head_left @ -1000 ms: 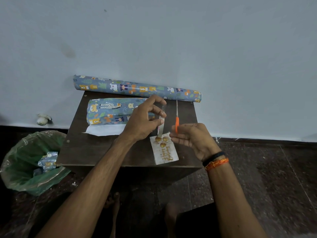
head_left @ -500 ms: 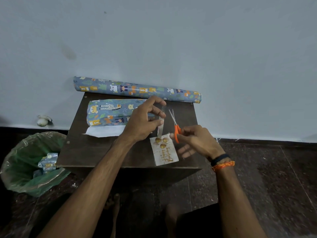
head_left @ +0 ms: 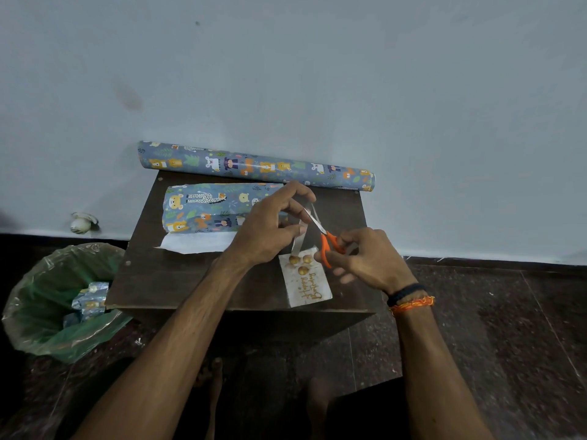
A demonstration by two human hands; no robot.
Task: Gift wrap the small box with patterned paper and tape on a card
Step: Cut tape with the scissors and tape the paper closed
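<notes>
While the box wrapped in blue animal-print paper point(head_left: 203, 211) lies lengthwise across the far left of the small dark wooden table point(head_left: 178, 281), the clear strip of tape point(head_left: 298, 241) hangs nearly upright just right of it, pinched at the top by the left hand point(head_left: 270, 227). Small orange-handled scissors point(head_left: 324, 236), gripped by the right hand point(head_left: 365, 258), point up-left with blades parted at the strip. Below lies the white birthday card point(head_left: 308, 281), nearer the right hand. I judge the cut crosses the strip's long axis.
</notes>
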